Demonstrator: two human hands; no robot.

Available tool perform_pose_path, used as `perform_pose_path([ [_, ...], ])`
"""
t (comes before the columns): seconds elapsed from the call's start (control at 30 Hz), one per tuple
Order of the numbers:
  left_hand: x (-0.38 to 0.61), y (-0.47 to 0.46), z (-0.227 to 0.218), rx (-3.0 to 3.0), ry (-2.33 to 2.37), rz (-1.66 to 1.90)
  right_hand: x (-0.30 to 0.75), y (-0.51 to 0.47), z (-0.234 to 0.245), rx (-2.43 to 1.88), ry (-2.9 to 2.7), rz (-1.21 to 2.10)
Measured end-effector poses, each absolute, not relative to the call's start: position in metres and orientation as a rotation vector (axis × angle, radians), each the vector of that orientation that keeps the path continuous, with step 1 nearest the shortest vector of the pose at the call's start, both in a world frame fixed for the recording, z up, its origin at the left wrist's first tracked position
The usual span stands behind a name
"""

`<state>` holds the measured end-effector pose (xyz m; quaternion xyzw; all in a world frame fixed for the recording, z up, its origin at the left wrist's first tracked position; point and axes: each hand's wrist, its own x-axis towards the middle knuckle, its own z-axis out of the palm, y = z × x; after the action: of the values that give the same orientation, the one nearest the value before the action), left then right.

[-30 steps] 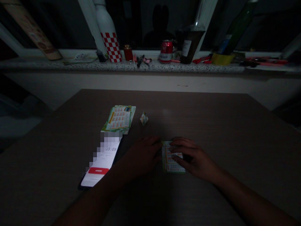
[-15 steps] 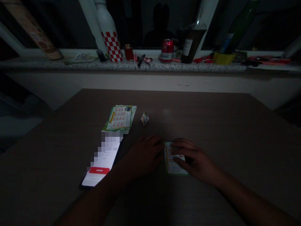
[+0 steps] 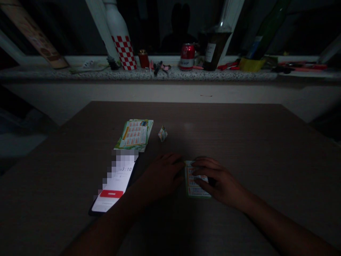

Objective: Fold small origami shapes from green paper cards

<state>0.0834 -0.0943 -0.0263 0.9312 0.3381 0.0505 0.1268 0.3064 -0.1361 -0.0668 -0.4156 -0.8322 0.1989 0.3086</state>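
Note:
A small printed sheet of paper [image 3: 198, 192], with rows of orange and white print, lies flat on the table in front of me. My right hand [image 3: 215, 177] rests over its right side with the fingers stretched out and a little apart. At the sheet's left edge is my left hand [image 3: 165, 174], palm down with its fingers extended; it is in deep shadow. A small folded paper piece [image 3: 162, 134] sits beyond my left hand. Farther left lies a stack of similar printed sheets [image 3: 134, 133].
A lit phone [image 3: 112, 193] lies left of my left forearm on the wooden table [image 3: 239, 131]. Along the granite windowsill [image 3: 170, 76] stand a checkered bottle [image 3: 125, 53], a red can [image 3: 187, 57], a dark bottle [image 3: 211, 53] and a green bottle [image 3: 269, 32].
The whole view has shifted very slightly. Both hands and the sheet keep the same places relative to each other.

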Motion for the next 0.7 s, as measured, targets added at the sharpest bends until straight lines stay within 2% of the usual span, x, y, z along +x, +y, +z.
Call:
perform_pose_path([
  [0.7, 0.0853, -0.0929, -0.0294, 2.702, 1.021, 0.191, 0.3088, -0.1348, -0.0648, -1.089, -2.244, 0.522],
])
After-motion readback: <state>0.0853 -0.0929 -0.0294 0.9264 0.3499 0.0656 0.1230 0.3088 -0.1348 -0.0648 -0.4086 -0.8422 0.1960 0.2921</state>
